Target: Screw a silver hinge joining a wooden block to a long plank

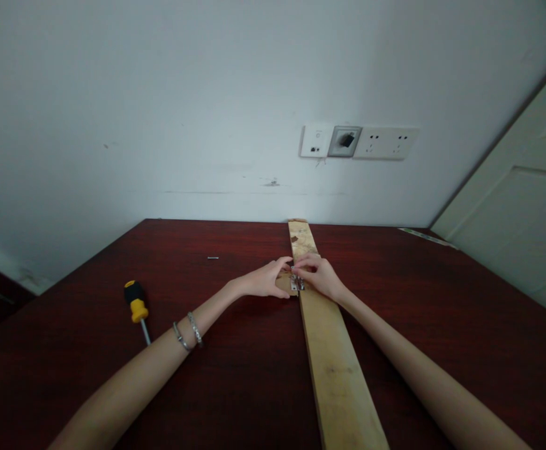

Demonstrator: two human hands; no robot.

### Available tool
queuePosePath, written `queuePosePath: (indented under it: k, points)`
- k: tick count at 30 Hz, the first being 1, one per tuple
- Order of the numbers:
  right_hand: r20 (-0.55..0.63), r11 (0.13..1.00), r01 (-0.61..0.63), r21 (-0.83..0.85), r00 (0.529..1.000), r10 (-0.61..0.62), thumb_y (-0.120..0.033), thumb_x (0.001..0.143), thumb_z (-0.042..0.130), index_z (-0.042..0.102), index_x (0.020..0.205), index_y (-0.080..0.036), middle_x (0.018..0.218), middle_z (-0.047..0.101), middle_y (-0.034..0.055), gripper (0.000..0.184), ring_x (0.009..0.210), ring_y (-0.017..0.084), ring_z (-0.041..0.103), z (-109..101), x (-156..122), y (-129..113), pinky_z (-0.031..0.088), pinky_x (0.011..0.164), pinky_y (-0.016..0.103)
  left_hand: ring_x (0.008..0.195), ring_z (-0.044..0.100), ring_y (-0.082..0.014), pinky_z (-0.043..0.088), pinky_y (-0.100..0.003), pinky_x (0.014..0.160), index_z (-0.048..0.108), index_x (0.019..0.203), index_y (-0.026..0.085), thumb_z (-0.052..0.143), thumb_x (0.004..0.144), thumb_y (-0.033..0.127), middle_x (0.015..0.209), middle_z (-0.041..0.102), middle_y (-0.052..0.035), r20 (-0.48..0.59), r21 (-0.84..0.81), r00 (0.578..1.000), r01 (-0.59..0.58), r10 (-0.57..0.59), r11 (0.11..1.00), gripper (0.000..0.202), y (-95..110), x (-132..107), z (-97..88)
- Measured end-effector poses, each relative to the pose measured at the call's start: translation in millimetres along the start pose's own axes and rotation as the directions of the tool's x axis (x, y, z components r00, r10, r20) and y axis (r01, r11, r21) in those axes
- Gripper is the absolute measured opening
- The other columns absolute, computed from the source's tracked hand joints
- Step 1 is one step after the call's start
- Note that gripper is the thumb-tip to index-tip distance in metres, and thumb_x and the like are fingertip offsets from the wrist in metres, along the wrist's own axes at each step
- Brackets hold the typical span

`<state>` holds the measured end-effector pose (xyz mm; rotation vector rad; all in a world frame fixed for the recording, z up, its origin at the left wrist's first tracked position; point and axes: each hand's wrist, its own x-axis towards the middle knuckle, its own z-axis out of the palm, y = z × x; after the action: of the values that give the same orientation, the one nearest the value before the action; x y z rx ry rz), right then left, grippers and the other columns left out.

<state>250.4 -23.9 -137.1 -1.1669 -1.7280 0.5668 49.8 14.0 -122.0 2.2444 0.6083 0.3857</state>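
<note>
A long wooden board (pixel 336 369) lies lengthwise on the dark red table, running toward the wall. Against its left edge sits a small wood block (pixel 283 284), which my left hand (pixel 266 279) grips between thumb and fingers. A small metal hinge (pixel 294 284) spans the joint between block and board. My right hand (pixel 320 275) rests over the board with its fingertips pinched together at the hinge's upper part. Whatever is between those fingertips is too small to make out.
A yellow and black screwdriver (pixel 137 303) lies left of my left forearm. One screw (pixel 213 257) lies on the table (pixel 235 387) beyond that arm. Behind the table is a white wall with sockets (pixel 385 143); a pale door (pixel 530 181) stands at the right.
</note>
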Motion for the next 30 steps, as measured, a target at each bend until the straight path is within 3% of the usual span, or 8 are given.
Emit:
queuePosePath:
  k: [30]
  points:
    - [0.025,0.994,0.064,-0.093,0.998,-0.062,-0.023,0.073,0.064,0.068,0.072,-0.020,0.087,0.067,0.0046,0.006,0.085,0.019,0.060,0.5,-1.5,1.9,0.043,0.079,0.033,0.118,0.048,-0.0284,0.037,-0.042,0.099,0.037,0.127,0.016,0.076,0.064,0.026,0.126,0.049,-0.0159,-0.022,0.073,1.000,-0.010,0.012,0.997,0.075,4.7,-0.8,-4.3]
